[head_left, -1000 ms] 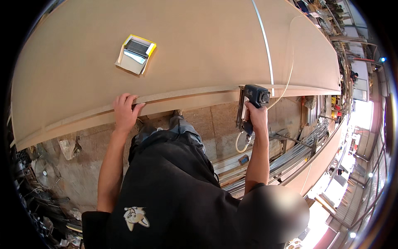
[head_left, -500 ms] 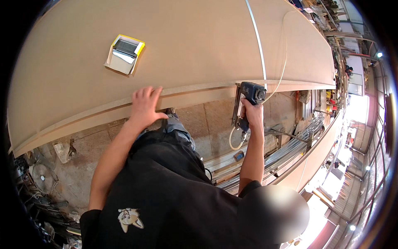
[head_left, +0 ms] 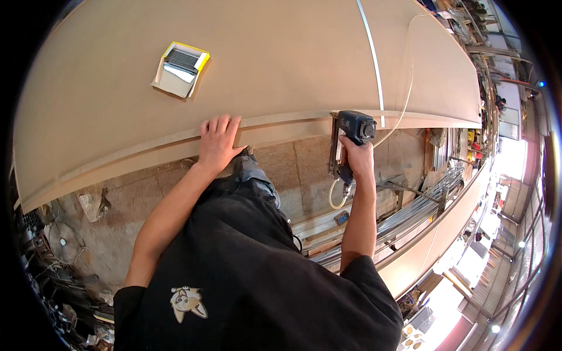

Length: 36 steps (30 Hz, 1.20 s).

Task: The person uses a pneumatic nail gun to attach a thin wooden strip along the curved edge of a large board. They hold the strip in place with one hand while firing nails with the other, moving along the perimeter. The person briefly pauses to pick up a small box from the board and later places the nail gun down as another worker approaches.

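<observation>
Shirt: black, short-sleeved, with a pale animal print; the worker in the shirt stands at the bench side, and I see the torso from above.
Left hand: fingers laid over the strip, thumb spread out toward the board's side; whether it clasps the strip or only presses on it, I cannot tell.
Right hand: clenched around the handle of the nailer; the trigger finger cannot be made out.
Nailer: dark blue body, located at the near edge of the board, right of the left hand and well apart from it; nose end at the strip, contact not discernible.
Hose: pale, looped beneath the handle; a pale length also runs away over the board.
Strip: narrow, brown, lying along the near edge of the board.
Board: broad, brown, flat.
Box: yellow and white, open, on the board beyond the left hand; dark fasteners inside.
Band: thin, white, crossing the board beyond the nailer.
Floor: brown and worn, below the board.
Fan: round, at the left, near the floor.
Rods: long, metallic, bundled beyond the right arm.
Far side: a distant person at the right, details too small to read.
</observation>
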Each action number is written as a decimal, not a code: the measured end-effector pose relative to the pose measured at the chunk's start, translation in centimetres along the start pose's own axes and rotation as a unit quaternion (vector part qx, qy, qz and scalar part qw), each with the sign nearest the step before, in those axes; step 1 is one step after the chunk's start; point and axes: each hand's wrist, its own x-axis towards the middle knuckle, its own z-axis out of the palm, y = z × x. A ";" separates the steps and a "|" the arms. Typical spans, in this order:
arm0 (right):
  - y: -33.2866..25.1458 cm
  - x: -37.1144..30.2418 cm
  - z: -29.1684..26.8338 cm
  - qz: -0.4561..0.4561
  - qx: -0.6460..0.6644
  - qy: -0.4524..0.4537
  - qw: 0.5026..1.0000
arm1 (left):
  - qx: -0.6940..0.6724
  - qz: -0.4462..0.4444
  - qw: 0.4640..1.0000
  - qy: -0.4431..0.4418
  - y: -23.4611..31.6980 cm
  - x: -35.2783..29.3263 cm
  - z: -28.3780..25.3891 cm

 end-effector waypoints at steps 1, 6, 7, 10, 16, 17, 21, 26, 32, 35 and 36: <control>-0.1 -0.1 0.0 -0.001 -0.001 0.000 1.000 | -0.003 -0.002 1.000 0.001 0.0 0.0 -0.1; -0.4 -0.3 0.2 -0.012 0.002 -0.020 1.000 | -0.011 -0.011 1.000 -0.020 0.0 0.0 -0.3; -0.5 -0.5 0.3 -0.015 0.004 -0.024 1.000 | -0.009 -0.010 1.000 -0.023 0.0 0.0 -0.4; -0.7 -0.7 1.1 -0.004 0.006 -0.021 1.000 | -0.005 -0.007 1.000 -0.019 0.0 0.0 -0.2; -1.4 -2.4 2.8 -0.034 -0.019 -0.063 0.997 | -0.003 -0.001 1.000 -0.006 0.0 -0.2 -0.1; -1.6 -2.6 3.0 -0.035 -0.024 -0.068 0.997 | -0.004 0.001 1.000 -0.004 -0.1 -0.1 0.0; -2.0 -3.3 4.1 -0.037 -0.029 -0.097 0.994 | 0.005 0.001 1.000 -0.006 0.1 -0.2 0.0; -2.9 -4.3 5.4 -0.033 -0.053 -0.118 0.991 | -0.010 -0.001 1.000 -0.010 -0.1 -0.2 -0.1; -2.7 -4.6 7.2 -0.067 -0.061 -0.136 0.987 | -0.013 -0.002 1.000 -0.017 0.1 0.0 -0.4; -4.2 -5.8 7.9 -0.045 -0.049 -0.161 0.985 | -0.011 0.005 1.000 -0.010 -0.1 -0.1 -0.2; -4.5 -6.0 8.2 -0.049 -0.062 -0.160 0.984 | -0.006 0.005 1.000 -0.009 -0.1 -0.2 -0.2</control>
